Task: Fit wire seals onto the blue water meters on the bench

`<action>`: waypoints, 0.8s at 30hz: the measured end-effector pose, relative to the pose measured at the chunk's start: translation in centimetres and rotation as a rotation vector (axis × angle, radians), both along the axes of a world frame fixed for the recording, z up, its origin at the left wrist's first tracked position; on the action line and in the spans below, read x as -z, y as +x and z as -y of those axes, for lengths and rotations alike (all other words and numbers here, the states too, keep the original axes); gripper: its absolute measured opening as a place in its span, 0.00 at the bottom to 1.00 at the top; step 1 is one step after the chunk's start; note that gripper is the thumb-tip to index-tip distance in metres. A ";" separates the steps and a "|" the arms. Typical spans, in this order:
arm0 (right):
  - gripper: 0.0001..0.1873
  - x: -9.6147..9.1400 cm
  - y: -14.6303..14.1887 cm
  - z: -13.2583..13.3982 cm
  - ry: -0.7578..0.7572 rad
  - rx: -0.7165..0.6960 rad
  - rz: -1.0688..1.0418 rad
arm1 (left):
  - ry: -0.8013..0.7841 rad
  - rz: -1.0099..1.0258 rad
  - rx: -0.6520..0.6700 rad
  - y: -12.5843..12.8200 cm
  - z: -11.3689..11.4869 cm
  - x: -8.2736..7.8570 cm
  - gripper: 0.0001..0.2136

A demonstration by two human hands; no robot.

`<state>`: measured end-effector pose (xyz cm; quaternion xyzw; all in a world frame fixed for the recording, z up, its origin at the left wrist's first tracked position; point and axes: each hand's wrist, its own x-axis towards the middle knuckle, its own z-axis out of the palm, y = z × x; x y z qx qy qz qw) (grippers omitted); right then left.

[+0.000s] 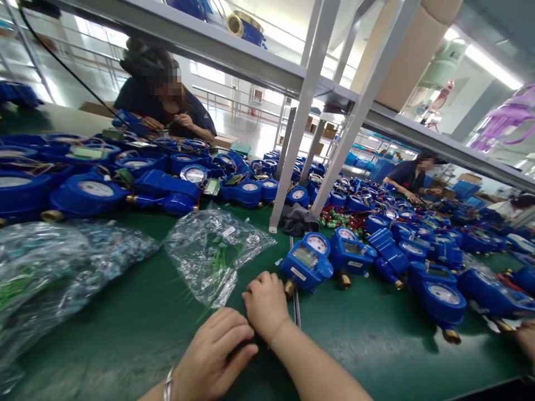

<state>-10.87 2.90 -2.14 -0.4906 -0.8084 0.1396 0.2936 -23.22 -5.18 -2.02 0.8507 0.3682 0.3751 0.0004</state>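
Note:
My left hand (219, 351) is at the bottom middle, above the green tabletop (137, 340), its fingers bent loosely and its thumb apart, with nothing visible in it. My right hand (267, 306) lies palm down just beyond it, between a clear plastic bag (213, 250) and a blue water meter (307, 262). Its fingers curl downward, and whatever is under them is hidden. Thin green strands and small pale pieces fill the bag. The meter has a round dial, a small display and a brass fitting close to my right wrist.
More blue meters (443, 295) cover the right and back of the bench. Larger bags (62, 273) lie left. Metal shelf posts (303, 111) rise mid-bench beside a dark cloth (298, 219) and red-green parts (343, 219). Co-workers (184, 114) sit opposite; another person's hand (525, 337) shows right.

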 end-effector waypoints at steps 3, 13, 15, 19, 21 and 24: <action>0.06 -0.9 -0.3 1.1 -0.007 0.008 0.033 | 0.061 -0.035 -0.192 -1.7 -0.9 0.4 0.14; 0.12 -3.5 6.5 8.7 -0.720 -0.028 -0.558 | -0.070 -0.278 -0.221 -3.5 -3.1 1.0 0.13; 0.12 -2.4 7.4 8.8 -0.773 -0.003 -0.642 | -0.073 -0.242 -0.316 -3.9 -3.5 1.3 0.13; 0.15 -0.7 8.6 8.4 -0.679 0.103 -0.712 | -0.178 -0.100 -0.516 -4.4 -3.3 0.6 0.28; 0.15 -0.5 8.9 8.3 -0.563 0.132 -0.652 | -0.363 -0.054 -0.521 -4.3 -2.8 -0.2 0.35; 0.12 -0.8 8.4 8.2 -0.493 0.035 -0.456 | -0.596 -0.095 -0.469 -3.8 -2.0 -1.3 0.34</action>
